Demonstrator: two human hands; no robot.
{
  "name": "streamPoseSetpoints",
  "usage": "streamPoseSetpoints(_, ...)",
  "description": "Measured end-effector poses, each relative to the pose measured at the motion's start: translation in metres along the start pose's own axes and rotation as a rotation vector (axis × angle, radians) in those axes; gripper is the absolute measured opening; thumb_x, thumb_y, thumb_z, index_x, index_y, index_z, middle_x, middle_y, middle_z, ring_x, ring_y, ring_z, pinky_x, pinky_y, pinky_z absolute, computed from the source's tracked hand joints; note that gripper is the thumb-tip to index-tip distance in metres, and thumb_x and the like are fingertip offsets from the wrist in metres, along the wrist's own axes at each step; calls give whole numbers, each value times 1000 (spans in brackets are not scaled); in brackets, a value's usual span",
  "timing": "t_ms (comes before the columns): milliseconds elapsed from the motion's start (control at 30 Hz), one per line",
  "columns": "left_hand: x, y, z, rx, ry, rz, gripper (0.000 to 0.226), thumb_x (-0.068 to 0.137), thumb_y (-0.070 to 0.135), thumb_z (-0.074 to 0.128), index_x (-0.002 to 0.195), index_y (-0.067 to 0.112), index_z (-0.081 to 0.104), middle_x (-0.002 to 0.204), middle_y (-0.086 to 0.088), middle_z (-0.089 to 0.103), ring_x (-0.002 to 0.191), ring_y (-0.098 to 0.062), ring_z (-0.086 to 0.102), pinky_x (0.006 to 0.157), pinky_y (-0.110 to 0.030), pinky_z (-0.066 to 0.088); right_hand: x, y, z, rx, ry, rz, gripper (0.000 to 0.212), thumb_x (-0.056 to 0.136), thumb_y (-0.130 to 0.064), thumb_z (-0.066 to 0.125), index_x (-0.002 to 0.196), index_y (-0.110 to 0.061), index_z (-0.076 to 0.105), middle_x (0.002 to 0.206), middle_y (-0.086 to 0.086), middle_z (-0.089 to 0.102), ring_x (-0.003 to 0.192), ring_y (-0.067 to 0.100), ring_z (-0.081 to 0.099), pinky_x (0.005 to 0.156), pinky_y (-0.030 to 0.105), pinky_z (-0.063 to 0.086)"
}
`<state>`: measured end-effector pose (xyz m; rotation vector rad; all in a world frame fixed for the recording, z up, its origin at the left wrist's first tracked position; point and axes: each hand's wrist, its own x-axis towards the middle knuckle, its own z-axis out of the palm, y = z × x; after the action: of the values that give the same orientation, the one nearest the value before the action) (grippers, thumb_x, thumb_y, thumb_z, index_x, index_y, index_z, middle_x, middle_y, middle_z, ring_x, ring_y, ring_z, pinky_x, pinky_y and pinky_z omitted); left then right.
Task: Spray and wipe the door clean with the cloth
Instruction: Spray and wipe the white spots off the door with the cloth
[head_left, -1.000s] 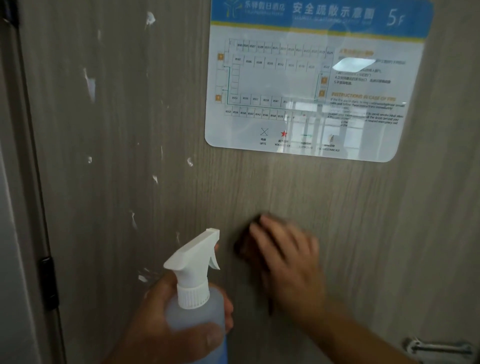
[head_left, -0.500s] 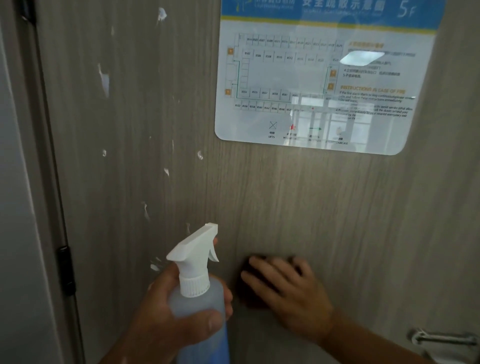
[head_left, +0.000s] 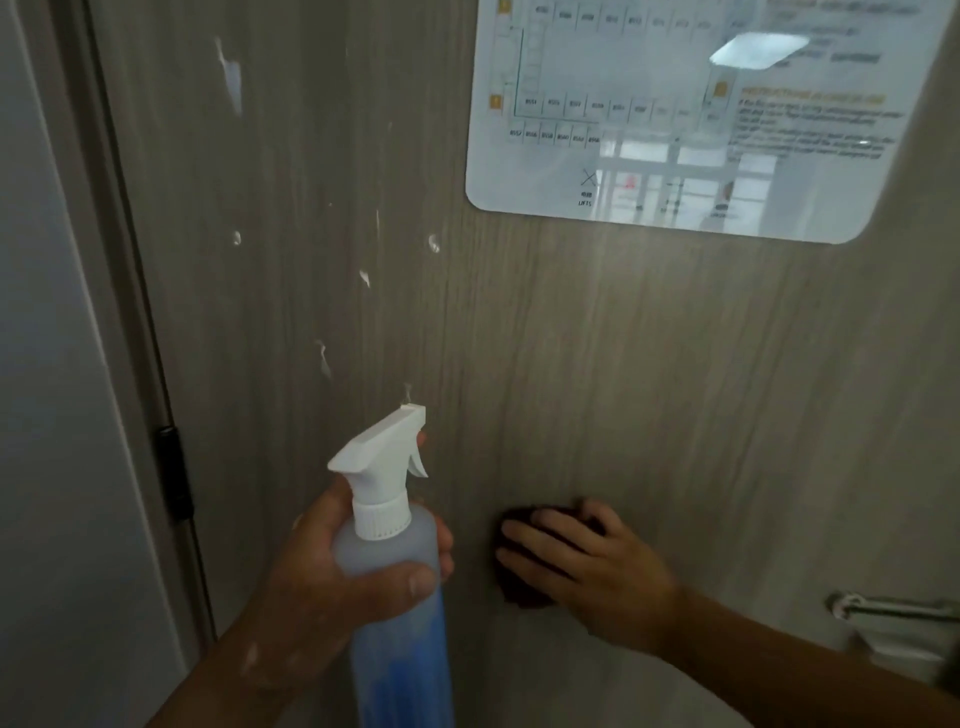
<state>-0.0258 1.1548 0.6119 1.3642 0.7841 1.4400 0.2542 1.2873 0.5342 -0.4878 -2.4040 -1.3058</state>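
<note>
Head view: one door, two hands at work.
Hinge (head_left: 174, 478): dark, on the frame edge, well left of both hands.
Door (head_left: 623, 364): grey wood-grain; it fills most of the view.
White smears (head_left: 232, 83): several, scattered over the door's left part, above the bottle; not yet wiped.
Left hand (head_left: 322, 582): fingers and thumb curled round the spray bottle; a finger on the trigger cannot be told.
Spray bottle (head_left: 384, 545): white trigger head, blue liquid, nozzle towards the door.
Cloth (head_left: 511, 590): dark, flat against the door, right of the bottle, mostly hidden.
Right hand (head_left: 597, 571): fingers spread, pressing the cloth to the door.
Floor plan sign (head_left: 675, 130): glossy, upper right, well above the cloth.
Door handle (head_left: 893, 608): metal, far right.
Step in hand: wiping, by judgement, at the lower middle.
Next move calls for: taking the cloth up and left across the smears under firm pressure, perhaps after a fresh spray there.
</note>
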Motion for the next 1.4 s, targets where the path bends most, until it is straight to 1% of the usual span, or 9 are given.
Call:
streamPoseSetpoints(100,-5,2,-6,12,3,-14,73,25,41,99,92,26,73,82,-21,74,72,-36,71,62,-38,60,-7,10,-6,2,-13,-6,49,100,-23,45,148,-27,53,155,2,52,127,26,57,94,44,37)
streamPoseSetpoints(433,-1,-9,-10,-29,9,-11,92,9,35,101,96,20,74,78,-29,73,66,-42,71,58,-40,60,120,78,-54,18,464,701,55,90,-34,70,142,-18,61,150,11,53,126,37,52,95,48,39)
streamPoseSetpoints(500,-2,-11,-9,1,-9,-3,94,14,37,101,102,19,72,78,-27,73,67,-42,71,60,-41,60,114,47,-35,46,456,678,57,89,-36,69,142,-21,58,151,8,49,126,35,49,96,46,38)
streamPoseSetpoints(600,-10,-10,-14,86,-20,20,102,23,40,100,111,5,62,80,-27,73,70,-44,72,61,-36,59,74,-6,-3,47,273,382,56,93,-34,69,147,-27,55,156,2,44,127,28,50,91,44,41)
streamPoseSetpoints(767,-31,-10,-28,108,20,17,97,24,42,99,105,4,63,79,-26,74,70,-42,72,60,-31,58,22,-6,-2,13,73,158,45,106,-21,34,146,-28,55,151,1,55,124,25,56,88,42,40)
streamPoseSetpoints(967,-51,-11,-35,129,49,5,94,27,42,98,108,10,62,83,-25,74,73,-38,73,61,-30,58,54,54,-38,-18,229,396,56,92,-33,75,145,-23,59,151,6,54,124,33,57,90,47,43)
streamPoseSetpoints(1167,-41,-6,-24,135,41,11,92,26,45,98,105,11,66,84,-24,74,76,-38,72,64,-33,59,110,68,-56,52,387,707,57,91,-33,71,145,-18,57,152,10,49,129,37,50,99,48,38)
streamPoseSetpoints(1267,-34,-7,-18,141,31,28,74,30,48,97,96,24,71,87,-23,74,78,-39,72,68,-40,59,102,47,-43,23,368,681,54,93,-35,71,144,-18,60,151,11,52,128,37,51,95,49,41)
streamPoseSetpoints(1400,-28,-12,-16,145,48,30,80,31,47,97,97,11,69,87,-22,75,78,-41,72,71,-48,56,85,32,-31,0,315,602,49,100,-41,63,145,-20,59,151,10,54,128,33,51,90,49,44)
